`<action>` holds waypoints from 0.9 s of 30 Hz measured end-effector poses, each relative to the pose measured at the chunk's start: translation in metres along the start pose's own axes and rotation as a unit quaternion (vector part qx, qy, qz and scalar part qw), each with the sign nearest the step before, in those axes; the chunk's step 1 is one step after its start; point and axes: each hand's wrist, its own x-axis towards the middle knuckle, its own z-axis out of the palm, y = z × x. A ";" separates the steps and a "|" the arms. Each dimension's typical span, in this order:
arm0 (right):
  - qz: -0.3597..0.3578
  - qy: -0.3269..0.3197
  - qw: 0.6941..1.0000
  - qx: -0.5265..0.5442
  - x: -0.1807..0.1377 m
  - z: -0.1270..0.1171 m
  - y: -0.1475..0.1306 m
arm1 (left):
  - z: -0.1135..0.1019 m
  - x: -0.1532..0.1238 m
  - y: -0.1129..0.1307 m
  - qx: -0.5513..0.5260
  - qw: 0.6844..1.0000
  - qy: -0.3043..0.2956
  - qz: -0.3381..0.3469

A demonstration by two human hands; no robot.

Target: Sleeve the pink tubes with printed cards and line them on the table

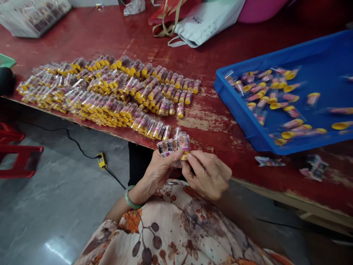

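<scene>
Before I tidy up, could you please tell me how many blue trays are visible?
1: the blue tray, right of the right hand on the red table; another may be hidden.

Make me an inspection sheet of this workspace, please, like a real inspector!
Surface: red table, paint worn in patches.
Job's things: clear tubes with yellow ends crowd the table's left side; more lie scattered in the blue tray at right.
Clutter: white bag and red bag at the far side; crumpled wrappers in front of the tray.
Hands: left hand holds small printed pieces; right hand touches one with a yellow lower end.
Cables: black cord with a yellow connector on the floor.
Surroundings: grey floor; red stool at left.
</scene>
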 end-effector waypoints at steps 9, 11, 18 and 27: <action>-0.022 -0.024 0.999 0.012 0.000 -0.003 0.000 | -0.006 -0.001 -0.001 -0.015 0.999 -0.034 -0.002; -0.041 -0.031 0.999 -0.002 -0.002 -0.003 0.000 | -0.006 -0.001 -0.002 -0.014 0.999 -0.029 -0.002; -0.032 -0.040 0.999 0.010 -0.007 0.002 0.002 | -0.007 0.001 -0.003 -0.020 1.000 -0.023 0.007; 0.408 -0.090 0.853 0.313 0.036 0.017 0.020 | -0.020 0.026 -0.004 0.085 0.994 -0.044 0.057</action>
